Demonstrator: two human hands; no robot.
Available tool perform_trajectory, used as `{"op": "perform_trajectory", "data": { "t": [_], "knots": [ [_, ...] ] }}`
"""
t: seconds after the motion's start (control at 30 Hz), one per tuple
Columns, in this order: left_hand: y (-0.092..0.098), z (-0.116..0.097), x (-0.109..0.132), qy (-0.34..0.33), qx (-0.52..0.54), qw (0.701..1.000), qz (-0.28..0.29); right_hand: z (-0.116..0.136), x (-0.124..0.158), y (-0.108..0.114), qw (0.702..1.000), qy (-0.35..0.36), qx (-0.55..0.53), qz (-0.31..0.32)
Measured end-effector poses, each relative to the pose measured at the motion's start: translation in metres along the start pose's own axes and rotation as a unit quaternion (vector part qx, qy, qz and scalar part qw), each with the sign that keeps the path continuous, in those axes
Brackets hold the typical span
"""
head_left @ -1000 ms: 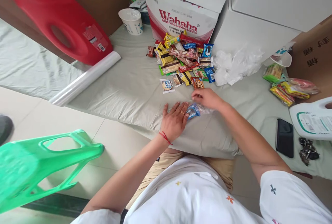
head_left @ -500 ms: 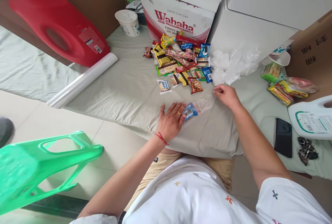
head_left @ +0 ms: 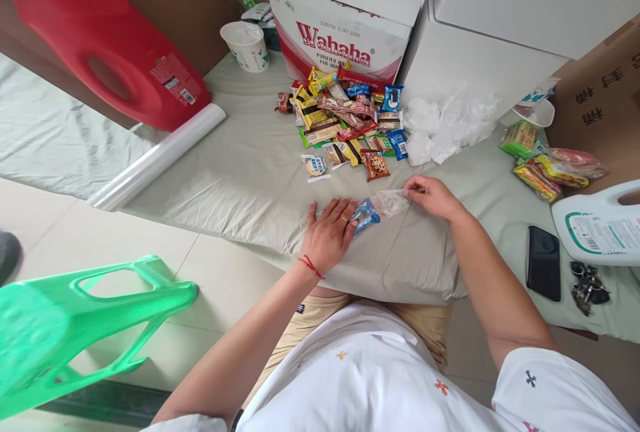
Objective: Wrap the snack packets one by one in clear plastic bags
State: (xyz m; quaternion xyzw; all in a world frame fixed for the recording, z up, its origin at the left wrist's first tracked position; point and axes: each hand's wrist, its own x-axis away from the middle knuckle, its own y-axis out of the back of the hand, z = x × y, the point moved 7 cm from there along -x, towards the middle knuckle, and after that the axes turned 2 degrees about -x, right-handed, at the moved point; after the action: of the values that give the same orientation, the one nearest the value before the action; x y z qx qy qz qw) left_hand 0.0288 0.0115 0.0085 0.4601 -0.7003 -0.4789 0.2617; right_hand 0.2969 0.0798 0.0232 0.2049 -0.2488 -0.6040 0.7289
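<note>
My left hand (head_left: 327, 232) lies flat with its fingers stretched out, pressing on a clear plastic bag (head_left: 391, 203). Inside the bag, beside my left thumb, shows a blue snack packet (head_left: 367, 215); part of it is hidden under the hand. My right hand (head_left: 430, 196) pinches the bag's right end between thumb and fingers. Beyond both hands lies a heap of wrapped snacks (head_left: 345, 109). At its near edge are a brown cookie packet (head_left: 375, 165) and a white-edged cookie packet (head_left: 316, 167). Crumpled clear plastic bags (head_left: 445, 125) sit right of the heap.
A Wahaba-style white and red carton, printed "Wahaha" (head_left: 340, 35), stands behind the snacks. Left are a plastic roll (head_left: 160, 155), a red jug (head_left: 115, 52) and a green stool (head_left: 100, 312). A phone (head_left: 543, 263), keys (head_left: 589, 287) and a white bottle (head_left: 600, 227) lie right.
My right hand has moved slightly left and down and now pinches the bag's end, which looks drawn up towards its fingertips. My left hand stays flat in place.
</note>
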Motion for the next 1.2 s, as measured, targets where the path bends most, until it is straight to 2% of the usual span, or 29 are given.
{"op": "perform_trajectory", "data": {
  "t": [0.07,0.13,0.23,0.3,0.43,0.6,0.7,0.77,0.83,0.9,1.0,1.07,1.13,1.2],
  "knots": [
    [0.000,-0.001,0.000,-0.005,0.000,1.000,0.000,0.000,0.000,0.012,0.996,-0.021,-0.054,-0.068],
    [0.000,-0.001,0.000,-0.006,0.001,1.000,-0.002,-0.004,0.001,0.016,0.989,-0.053,-0.101,-0.099],
    [0.001,0.000,0.000,-0.003,0.005,1.000,-0.007,-0.016,0.005,0.007,0.980,-0.121,-0.136,-0.085],
    [0.001,0.000,0.000,-0.004,0.008,1.000,-0.008,-0.024,0.011,0.001,0.980,-0.144,-0.127,-0.054],
    [0.001,-0.001,0.000,-0.006,0.010,1.000,-0.007,-0.029,0.022,-0.001,0.989,-0.123,-0.078,-0.013],
    [0.002,-0.001,0.000,-0.004,0.011,1.000,-0.005,-0.015,0.019,-0.007,0.998,-0.067,-0.003,-0.001],
    [0.001,-0.001,0.000,-0.005,0.012,1.000,-0.006,-0.007,0.009,-0.002,0.998,-0.049,-0.023,-0.022],
    [0.001,-0.001,0.001,-0.010,0.011,1.000,-0.008,-0.006,0.005,0.003,0.995,-0.062,-0.075,-0.029],
    [0.001,-0.001,0.001,-0.013,0.010,1.000,-0.008,-0.008,0.004,0.004,0.984,-0.094,-0.153,-0.014],
    [0.001,-0.001,0.001,-0.010,0.010,1.000,-0.009,-0.009,0.007,-0.001,0.960,-0.137,-0.243,0.000],
    [0.000,-0.001,0.001,-0.008,0.009,1.000,-0.008,-0.011,0.015,-0.012,0.912,-0.203,-0.357,-0.021],
    [0.000,-0.001,0.001,-0.012,0.009,1.000,-0.006,-0.011,0.020,-0.021,0.888,-0.238,-0.392,-0.041],
    [0.000,-0.001,0.001,-0.015,0.009,1.000,-0.006,-0.009,0.023,-0.028,0.890,-0.252,-0.377,-0.048],
    [0.000,-0.001,0.001,-0.015,0.008,1.000,-0.007,-0.006,0.020,-0.033,0.915,-0.242,-0.319,-0.047]
  ]
}}
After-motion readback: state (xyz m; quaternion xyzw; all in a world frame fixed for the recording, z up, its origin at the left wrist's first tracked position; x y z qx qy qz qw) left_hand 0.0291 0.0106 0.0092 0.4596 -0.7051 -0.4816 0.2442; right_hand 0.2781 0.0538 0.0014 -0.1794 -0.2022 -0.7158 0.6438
